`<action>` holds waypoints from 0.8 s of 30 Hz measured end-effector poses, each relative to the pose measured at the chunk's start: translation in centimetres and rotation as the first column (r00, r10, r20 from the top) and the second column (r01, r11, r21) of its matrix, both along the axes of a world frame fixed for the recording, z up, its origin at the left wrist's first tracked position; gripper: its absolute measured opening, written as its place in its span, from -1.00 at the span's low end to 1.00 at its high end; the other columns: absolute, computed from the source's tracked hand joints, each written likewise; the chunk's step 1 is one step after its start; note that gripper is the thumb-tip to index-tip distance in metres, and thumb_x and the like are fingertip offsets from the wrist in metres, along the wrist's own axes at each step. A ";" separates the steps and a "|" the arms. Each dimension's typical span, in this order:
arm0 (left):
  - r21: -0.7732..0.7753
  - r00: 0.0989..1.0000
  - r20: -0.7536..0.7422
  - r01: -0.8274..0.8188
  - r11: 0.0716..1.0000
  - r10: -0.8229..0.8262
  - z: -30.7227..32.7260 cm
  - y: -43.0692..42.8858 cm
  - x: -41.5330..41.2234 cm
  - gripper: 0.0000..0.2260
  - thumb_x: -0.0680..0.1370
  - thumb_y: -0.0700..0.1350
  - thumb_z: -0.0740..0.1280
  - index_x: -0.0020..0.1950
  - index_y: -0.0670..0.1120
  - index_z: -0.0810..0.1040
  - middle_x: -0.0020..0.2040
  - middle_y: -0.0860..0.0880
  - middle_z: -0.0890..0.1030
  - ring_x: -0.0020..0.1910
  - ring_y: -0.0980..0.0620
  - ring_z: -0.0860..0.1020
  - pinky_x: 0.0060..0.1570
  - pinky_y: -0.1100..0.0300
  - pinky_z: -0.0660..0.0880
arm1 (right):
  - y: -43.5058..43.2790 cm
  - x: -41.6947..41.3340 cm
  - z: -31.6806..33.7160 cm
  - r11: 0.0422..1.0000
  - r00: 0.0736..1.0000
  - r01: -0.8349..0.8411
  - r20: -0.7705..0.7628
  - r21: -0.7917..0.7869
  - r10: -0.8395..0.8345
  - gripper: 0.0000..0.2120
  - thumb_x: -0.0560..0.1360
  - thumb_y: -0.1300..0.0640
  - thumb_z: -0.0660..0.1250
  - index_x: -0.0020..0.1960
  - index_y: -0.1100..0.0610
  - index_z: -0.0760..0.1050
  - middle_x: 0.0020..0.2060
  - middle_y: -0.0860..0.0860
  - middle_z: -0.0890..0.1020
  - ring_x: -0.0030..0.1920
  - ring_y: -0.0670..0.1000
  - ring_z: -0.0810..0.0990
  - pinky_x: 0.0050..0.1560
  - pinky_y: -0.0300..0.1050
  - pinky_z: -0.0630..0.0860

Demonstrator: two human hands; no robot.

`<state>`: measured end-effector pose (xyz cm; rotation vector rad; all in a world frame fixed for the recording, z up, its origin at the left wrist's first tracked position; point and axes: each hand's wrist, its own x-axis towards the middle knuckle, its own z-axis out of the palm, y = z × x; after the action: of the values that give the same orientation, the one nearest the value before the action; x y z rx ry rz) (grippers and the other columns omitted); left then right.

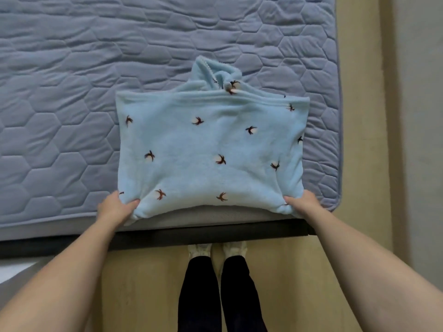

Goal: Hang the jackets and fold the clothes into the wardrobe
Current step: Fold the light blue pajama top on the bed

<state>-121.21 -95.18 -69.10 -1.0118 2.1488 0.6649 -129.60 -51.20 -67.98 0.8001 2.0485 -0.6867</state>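
A light blue fleece top [206,149] with small dark bird prints lies folded into a rectangle on the bed, its collar and a button at the far edge. My left hand [115,208] grips the near left corner, thumb on top. At the near right corner my right hand [300,203] grips the fabric, bunching it. Both corners hang just past the mattress edge.
The blue quilted mattress [96,92] fills the view, its dark frame edge [191,233] running along the near side. My legs and feet [217,271] stand on the wooden floor close to the frame. A pale wall or panel [417,140] runs down the right.
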 end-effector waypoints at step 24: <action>-0.417 0.297 -0.348 0.800 0.431 -0.889 -3.5 3.5 -17.4 -0.67 0.48 -0.09 0.40 0.16 -0.20 0.46 0.01 -0.21 0.52 -0.01 -0.23 0.51 0.11 -0.10 0.33 | -5.3 -16.2 -5.1 0.390 0.300 -0.857 -0.290 0.336 0.909 -0.60 0.48 -0.09 0.27 0.28 -0.01 0.36 0.17 0.03 0.46 0.24 0.10 0.41 0.41 0.20 0.03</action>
<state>-138.63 -91.72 -72.58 0.4752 2.8047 0.1922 -145.77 -56.48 -73.06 -0.6096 2.5027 -0.0478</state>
